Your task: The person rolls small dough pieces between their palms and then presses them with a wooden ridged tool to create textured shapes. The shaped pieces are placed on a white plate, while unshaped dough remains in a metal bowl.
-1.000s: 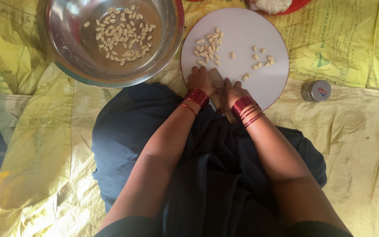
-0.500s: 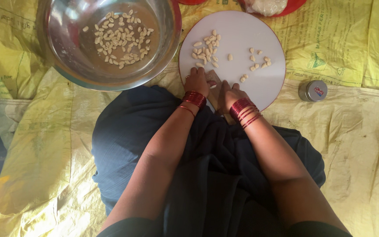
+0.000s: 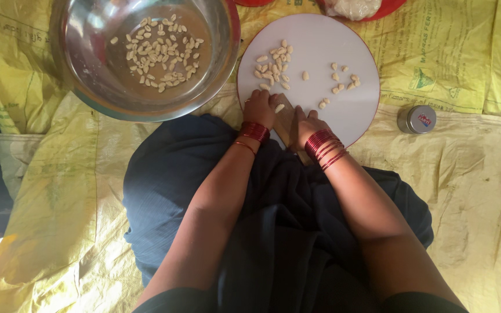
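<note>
Head view: I note a round white board (image 3: 343,52) at upper centre, smooth, strewn with small pale oblong pieces (image 3: 273,64). A shiny steel bowl (image 3: 88,87) at upper left holds more of them. A crinkled yellow woven sheet (image 3: 465,174) lies beneath. A small wooden block (image 3: 283,119) sits at the board's lower edge. My left hand (image 3: 259,107) and right hand (image 3: 308,123), fingers curled, press against the block, one piece between them.

Warm, even daylight, glare inside the steel bowl (image 3: 146,58), perhaps slightly soft.
</note>
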